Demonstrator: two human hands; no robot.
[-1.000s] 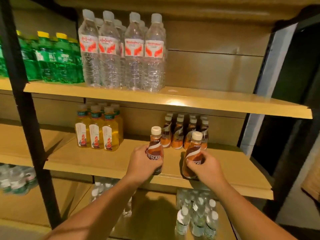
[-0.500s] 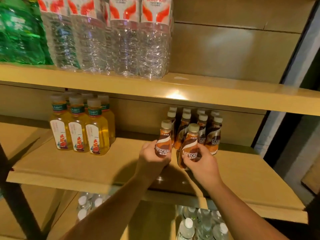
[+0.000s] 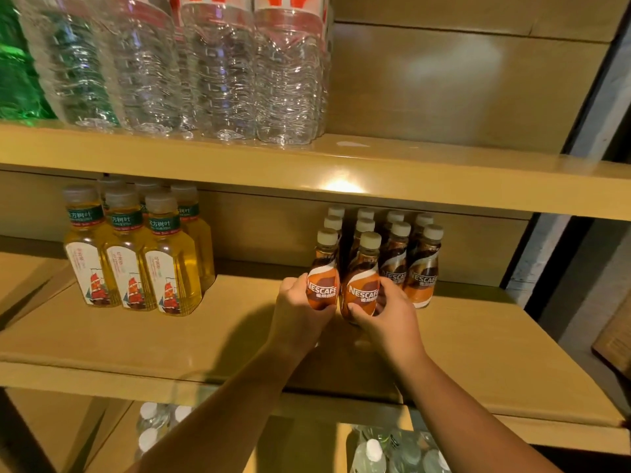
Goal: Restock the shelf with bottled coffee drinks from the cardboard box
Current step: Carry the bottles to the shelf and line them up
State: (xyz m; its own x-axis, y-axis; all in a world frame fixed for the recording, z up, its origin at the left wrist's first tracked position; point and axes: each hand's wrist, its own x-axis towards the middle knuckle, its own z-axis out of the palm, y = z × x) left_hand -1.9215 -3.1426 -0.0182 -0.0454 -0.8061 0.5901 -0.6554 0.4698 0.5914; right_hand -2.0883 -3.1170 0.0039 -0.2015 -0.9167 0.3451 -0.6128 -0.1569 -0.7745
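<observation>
My left hand [image 3: 297, 312] grips a brown Nescafe coffee bottle [image 3: 322, 285] with a cream cap. Beside it, my right hand [image 3: 389, 315] grips a second coffee bottle [image 3: 361, 288]. Both bottles stand upright, side by side, at the front left of a group of several coffee bottles [image 3: 421, 268] on the middle wooden shelf [image 3: 205, 339]. The two held bottles touch or nearly touch the rows behind them. The cardboard box is out of view.
Yellow tea bottles [image 3: 136, 261] stand on the same shelf to the left. Large water bottles [image 3: 218, 70] and green bottles [image 3: 17, 73] fill the upper shelf [image 3: 444, 179]. Small water bottles [image 3: 372, 455] sit on the shelf below. A dark frame post is at the right.
Both hands have pushed the two coffee bottles deeper along the shelf, from its front edge up against the standing group. The camera has moved closer to the shelf.
</observation>
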